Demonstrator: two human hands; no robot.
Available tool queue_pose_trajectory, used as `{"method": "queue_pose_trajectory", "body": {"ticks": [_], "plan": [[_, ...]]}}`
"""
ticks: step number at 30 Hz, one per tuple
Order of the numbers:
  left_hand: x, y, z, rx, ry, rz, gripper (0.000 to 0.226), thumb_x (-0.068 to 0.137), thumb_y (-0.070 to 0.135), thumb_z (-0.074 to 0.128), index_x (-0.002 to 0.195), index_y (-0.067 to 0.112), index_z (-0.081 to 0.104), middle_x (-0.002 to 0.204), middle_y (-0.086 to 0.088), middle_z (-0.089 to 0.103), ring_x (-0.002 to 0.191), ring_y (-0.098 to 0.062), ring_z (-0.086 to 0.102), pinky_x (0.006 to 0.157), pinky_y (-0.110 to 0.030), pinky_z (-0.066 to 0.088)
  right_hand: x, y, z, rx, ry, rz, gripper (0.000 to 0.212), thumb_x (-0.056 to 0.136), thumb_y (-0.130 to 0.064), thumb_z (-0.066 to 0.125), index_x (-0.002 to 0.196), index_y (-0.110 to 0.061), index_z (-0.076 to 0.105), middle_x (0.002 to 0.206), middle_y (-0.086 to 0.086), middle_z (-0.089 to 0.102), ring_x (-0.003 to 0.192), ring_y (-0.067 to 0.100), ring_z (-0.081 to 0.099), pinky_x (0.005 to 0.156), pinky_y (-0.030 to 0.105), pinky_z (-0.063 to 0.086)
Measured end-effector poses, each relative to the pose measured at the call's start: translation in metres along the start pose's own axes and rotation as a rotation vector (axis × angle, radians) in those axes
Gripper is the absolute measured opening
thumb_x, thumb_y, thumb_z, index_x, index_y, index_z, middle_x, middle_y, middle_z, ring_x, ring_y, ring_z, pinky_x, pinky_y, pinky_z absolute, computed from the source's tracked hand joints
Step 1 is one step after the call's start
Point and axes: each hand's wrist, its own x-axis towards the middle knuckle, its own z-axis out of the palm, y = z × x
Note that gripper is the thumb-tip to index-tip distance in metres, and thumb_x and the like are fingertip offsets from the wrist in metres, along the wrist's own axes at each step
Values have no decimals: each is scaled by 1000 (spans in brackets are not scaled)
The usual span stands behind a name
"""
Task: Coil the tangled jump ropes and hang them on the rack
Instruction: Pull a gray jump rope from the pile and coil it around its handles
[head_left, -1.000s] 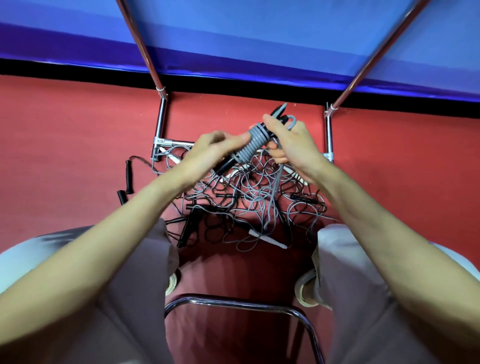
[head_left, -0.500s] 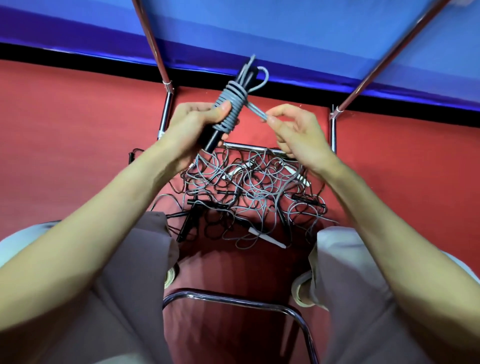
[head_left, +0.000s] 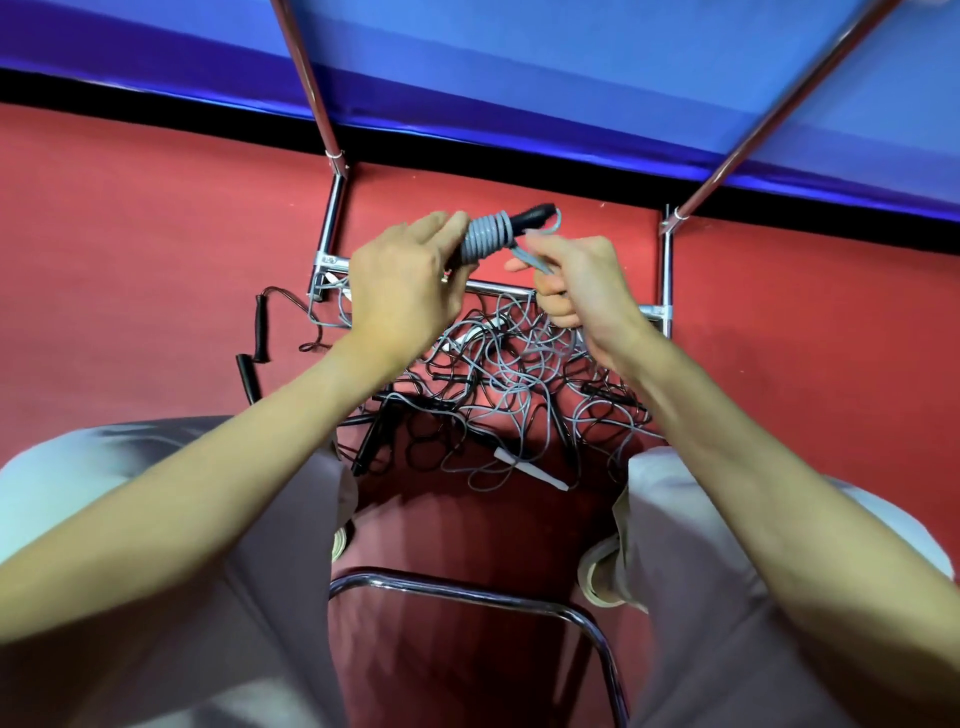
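Both forearms reach forward from the lap, wrists raised above the tangled pile of ropes (head_left: 509, 374) on the red floor (head_left: 156, 234). The left hand (head_left: 400, 291), back toward the camera, grips the black handles of the coiled grey rope (head_left: 488, 236), thumb lying along the windings. The right hand (head_left: 582, 280), just beside it, pinches the rope's loose grey end between thumb and forefinger, other fingers curled. The bundle hangs in front of the chrome rack (head_left: 332, 208), apart from it.
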Motion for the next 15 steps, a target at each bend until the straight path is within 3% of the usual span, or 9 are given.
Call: {"method": "queue_pose_trajectory", "body": {"ticks": [2, 4, 7, 10, 12, 15], "plan": [[-3, 0, 6, 107, 68, 132, 25, 84, 21, 70, 108, 13, 70, 98, -3, 71, 68, -27, 60, 47, -30, 44, -2, 0, -3, 59, -5, 114, 63, 95, -52, 49, 97, 9, 68, 47, -9, 26, 38, 6, 18, 35, 18, 14], [-4, 1, 8, 121, 143, 232, 20, 86, 12, 70, 106, 13, 72, 95, -3, 70, 67, -26, 57, 47, -32, 41, -3, 0, -7, 30, -5, 196, 73, 90, -63, 48, 93, 6, 71, 48, -8, 23, 39, 8, 17, 37, 19, 12], [-9, 7, 7, 77, 180, 335, 15, 88, 7, 69, 102, 8, 69, 90, -8, 67, 70, -27, 48, 55, -36, 30, -2, 4, -7, 18, 54, 258, 56, 91, -52, 58, 85, 2, 66, 40, -10, 27, 33, 6, 18, 35, 16, 11], [-14, 14, 7, 96, 96, 266, 19, 85, 4, 68, 99, 8, 56, 85, -13, 59, 74, -26, 37, 61, -37, 24, 1, 8, -9, 100, 51, 265, 36, 92, -39, 64, 68, -15, 51, 41, -12, 28, 33, 4, 19, 32, 14, 14], [-14, 13, 6, 41, 2, 202, 30, 82, 8, 70, 104, 9, 49, 90, -15, 55, 79, -27, 40, 61, -39, 30, 2, 9, -13, 147, 23, 243, 31, 93, -35, 63, 71, -17, 50, 43, -13, 28, 34, 4, 20, 32, 15, 15], [-9, 11, 1, -177, -231, 69, 57, 74, 38, 78, 114, 8, 51, 104, -13, 53, 92, -28, 50, 69, -38, 44, 4, 9, -17, 34, 50, 94, 40, 95, -30, 61, 61, -17, 44, 44, -8, 28, 37, 6, 20, 35, 17, 18]]}}
